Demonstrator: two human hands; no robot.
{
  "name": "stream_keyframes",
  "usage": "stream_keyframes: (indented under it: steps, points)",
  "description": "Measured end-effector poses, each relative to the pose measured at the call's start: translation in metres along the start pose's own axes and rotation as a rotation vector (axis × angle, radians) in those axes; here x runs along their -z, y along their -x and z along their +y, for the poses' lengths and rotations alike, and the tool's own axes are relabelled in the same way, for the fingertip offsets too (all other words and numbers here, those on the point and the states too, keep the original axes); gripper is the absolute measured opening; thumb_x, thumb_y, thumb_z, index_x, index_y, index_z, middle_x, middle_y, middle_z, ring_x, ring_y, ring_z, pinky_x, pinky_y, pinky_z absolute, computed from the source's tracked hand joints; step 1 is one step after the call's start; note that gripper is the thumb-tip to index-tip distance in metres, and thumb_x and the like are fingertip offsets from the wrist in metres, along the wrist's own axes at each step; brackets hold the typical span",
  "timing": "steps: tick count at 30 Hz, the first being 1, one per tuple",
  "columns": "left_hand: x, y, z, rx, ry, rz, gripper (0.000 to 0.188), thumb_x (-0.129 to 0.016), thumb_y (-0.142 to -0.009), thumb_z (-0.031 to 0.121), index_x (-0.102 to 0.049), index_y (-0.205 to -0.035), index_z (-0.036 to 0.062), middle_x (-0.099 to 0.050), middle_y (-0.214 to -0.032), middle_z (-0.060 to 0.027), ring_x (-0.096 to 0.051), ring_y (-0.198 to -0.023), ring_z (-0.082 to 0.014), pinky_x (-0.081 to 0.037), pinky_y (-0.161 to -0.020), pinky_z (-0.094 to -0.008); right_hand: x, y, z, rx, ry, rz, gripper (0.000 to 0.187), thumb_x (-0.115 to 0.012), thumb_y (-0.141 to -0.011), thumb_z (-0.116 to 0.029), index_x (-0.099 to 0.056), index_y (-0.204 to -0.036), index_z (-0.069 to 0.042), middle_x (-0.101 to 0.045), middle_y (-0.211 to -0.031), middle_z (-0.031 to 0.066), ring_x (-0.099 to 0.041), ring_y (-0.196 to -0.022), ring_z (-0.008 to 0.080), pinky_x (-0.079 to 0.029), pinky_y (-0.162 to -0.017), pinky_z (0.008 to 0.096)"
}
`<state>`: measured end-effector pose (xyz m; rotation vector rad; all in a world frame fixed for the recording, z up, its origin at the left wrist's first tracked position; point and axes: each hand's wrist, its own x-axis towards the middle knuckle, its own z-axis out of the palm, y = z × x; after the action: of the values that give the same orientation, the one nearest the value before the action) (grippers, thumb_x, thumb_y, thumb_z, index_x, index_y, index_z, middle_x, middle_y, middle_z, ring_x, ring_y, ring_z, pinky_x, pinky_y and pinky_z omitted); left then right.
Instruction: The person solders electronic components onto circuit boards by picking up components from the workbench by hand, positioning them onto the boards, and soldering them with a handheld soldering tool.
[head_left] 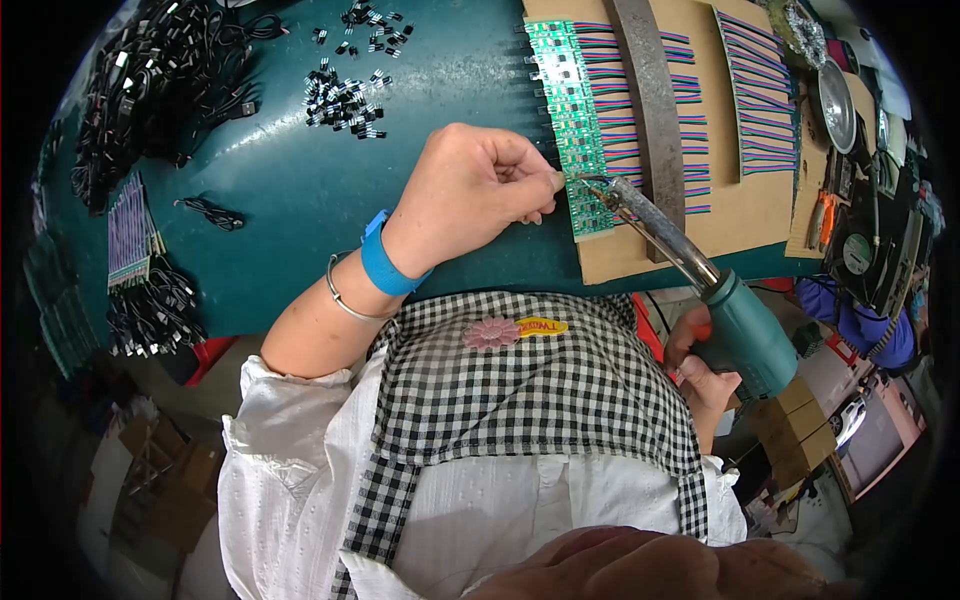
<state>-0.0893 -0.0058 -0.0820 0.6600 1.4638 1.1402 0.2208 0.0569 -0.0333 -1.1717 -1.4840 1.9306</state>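
One big green table (280, 200) stretches beneath the left grip (465, 190); next, the soldering gun (750, 340), clamped in the right grip (707, 388), tip over the green circuit board (572, 120) just right of the left grip, whose fingertips (545, 184) pinch together, on what I cannot tell!

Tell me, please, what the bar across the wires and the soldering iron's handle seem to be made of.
The bar is probably dull steel, given its mottled grey surface; the handle looks like satin green plastic, judging by its smooth, rounded body.
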Motion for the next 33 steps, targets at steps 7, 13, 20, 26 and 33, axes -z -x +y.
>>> stream_keyframes:
  steps: [7, 13, 20, 26, 33]
  points:
    - [0.001, 0.000, 0.000, 0.018, 0.022, -0.009, 0.015, -0.069, -0.085, 0.010, -0.070, -0.080, -0.0035, -0.070, -0.071, -0.0079, -0.066, -0.062, -0.0094, -0.053, -0.058, -0.0218, -0.003, 0.000, 0.000, -0.013, -0.035, -0.002, 0.053, -0.080, -0.074, -0.018, -0.056, -0.116, 0.007, -0.057, -0.070, 0.0079, -0.052, -0.057, 0.0153, -0.040, -0.054, 0.0260]
    - [0.001, 0.000, 0.000, 0.015, 0.024, -0.010, 0.015, -0.069, -0.086, 0.010, -0.070, -0.080, -0.0035, -0.070, -0.071, -0.0079, -0.066, -0.062, -0.0092, -0.053, -0.058, -0.0218, -0.001, -0.002, 0.003, -0.024, -0.010, -0.032, 0.052, -0.079, -0.074, -0.016, -0.057, -0.116, 0.006, -0.057, -0.072, 0.0074, -0.052, -0.058, 0.0157, -0.041, -0.055, 0.0263]
    - [0.000, 0.000, 0.000, 0.013, 0.016, -0.004, 0.015, -0.068, -0.086, 0.010, -0.070, -0.080, -0.0033, -0.070, -0.070, -0.0074, -0.065, -0.061, -0.0087, -0.052, -0.057, -0.0219, -0.006, -0.003, -0.004, -0.059, 0.002, 0.012, 0.054, -0.081, -0.071, -0.019, -0.056, -0.114, 0.004, -0.058, -0.074, 0.0074, -0.054, -0.061, 0.0155, -0.043, -0.056, 0.0260]
    - [0.000, 0.000, 0.000, 0.015, 0.010, 0.004, 0.015, -0.068, -0.086, 0.010, -0.070, -0.079, -0.0033, -0.070, -0.069, -0.0072, -0.064, -0.060, -0.0084, -0.052, -0.056, -0.0218, -0.010, 0.001, -0.012, -0.108, -0.047, 0.103, 0.056, -0.081, -0.072, -0.022, -0.054, -0.114, 0.003, -0.055, -0.069, 0.0062, -0.052, -0.057, 0.0157, -0.042, -0.054, 0.0262]
    - [0.000, 0.000, 0.001, 0.001, 0.014, 0.003, 0.015, -0.068, -0.086, 0.009, -0.070, -0.078, -0.0034, -0.070, -0.069, -0.0071, -0.064, -0.060, -0.0084, -0.052, -0.056, -0.0216, 0.001, -0.001, -0.001, -0.056, -0.015, -0.032, 0.059, -0.079, -0.073, -0.018, -0.053, -0.121, 0.005, -0.057, -0.071, 0.0077, -0.052, -0.061, 0.0154, -0.041, -0.058, 0.0272]
